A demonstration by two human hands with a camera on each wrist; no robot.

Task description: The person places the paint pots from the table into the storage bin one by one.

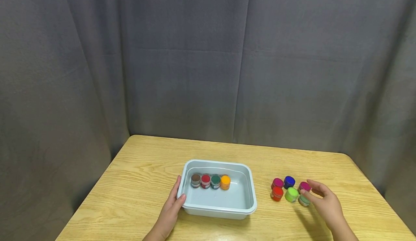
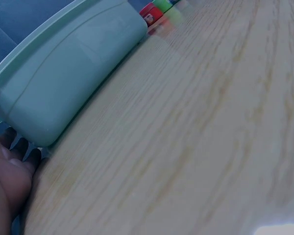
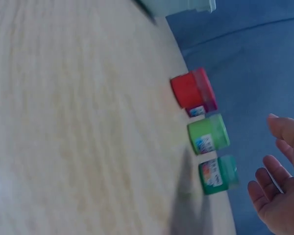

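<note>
A pale blue-grey plastic tub (image 1: 224, 211) stands on the table, with my left hand (image 1: 169, 206) gripping its left side, thumb at the rim and fingers along the outer wall. Inside it, a row of small paint jars runs brown (image 1: 195, 180), red (image 1: 206, 181), dark green (image 1: 215, 181) and orange (image 1: 225, 182). Over the loose jars at the right hovers my right hand (image 1: 326, 202), thumb and fingers apart with nothing between them. Nearest to it are a green jar (image 1: 304, 200) and a magenta jar (image 1: 304, 187), both partly covered by the fingers in the head view.
Beside these stand a lime green jar (image 1: 291, 194), a red jar (image 1: 277, 194), another magenta jar (image 1: 277, 183) and a blue jar (image 1: 289, 182). The wooden table (image 1: 152, 161) is bounded at the back and sides by grey curtains (image 1: 182, 89).
</note>
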